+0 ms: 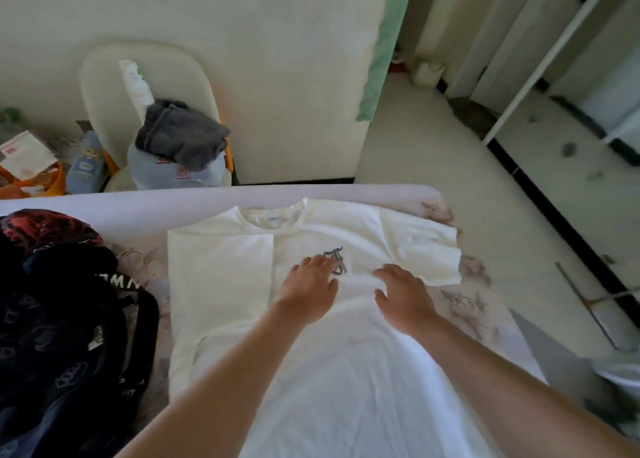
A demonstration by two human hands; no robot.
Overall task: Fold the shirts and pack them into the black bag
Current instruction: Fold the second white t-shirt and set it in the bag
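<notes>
From the head camera, the shirt [346, 371] lies spread on the bed [464, 305]. The left hand [308, 284] and right hand [403, 293] press flat on its chest, slightly apart and gripping nothing, probably smoothing it for folding (the side left of them is already turned in). The bag [69, 353] waits left of the left hand.

One white shirt [346, 388], one black bag [69, 353], two hands [308, 284] [403, 295], maybe one red garment [45, 225].

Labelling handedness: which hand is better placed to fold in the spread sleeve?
Probably right. The right hand lies flat on the shirt nearest that sleeve; the left hand rests on the print, farther off, beside the side already folded.
</notes>
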